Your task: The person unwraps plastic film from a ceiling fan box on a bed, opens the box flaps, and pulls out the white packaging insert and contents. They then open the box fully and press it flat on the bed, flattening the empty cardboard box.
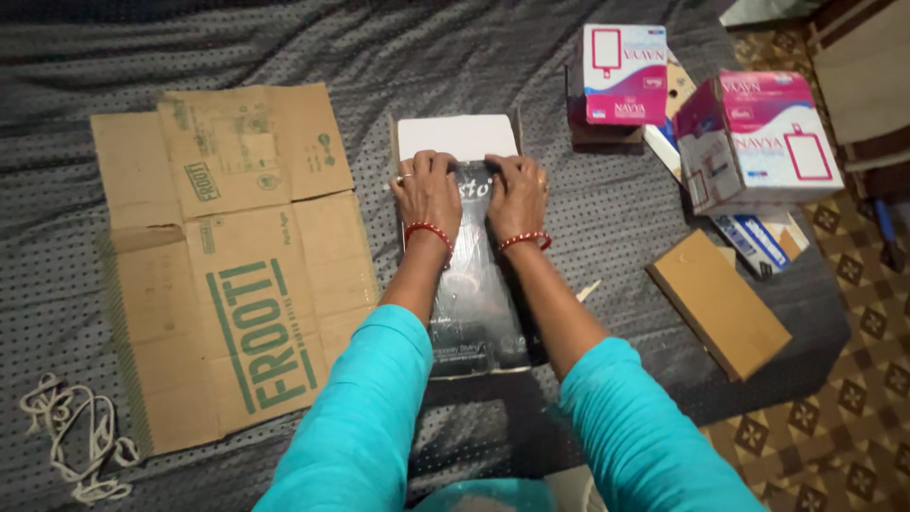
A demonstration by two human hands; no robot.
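Left hand (427,190) and right hand (515,192) side by side, palms flat, pressing the glossy black sheet (474,303) over the white box (458,136), mid-bedspread (569,57). Clamped on nothing. Likely trouble: slick sheet sliding askew or creasing under uneven pressure, soft bedding yielding beneath.

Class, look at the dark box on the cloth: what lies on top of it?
Both hands, left and right, press flat on the dark box near its far end. What they cover there cannot be seen.
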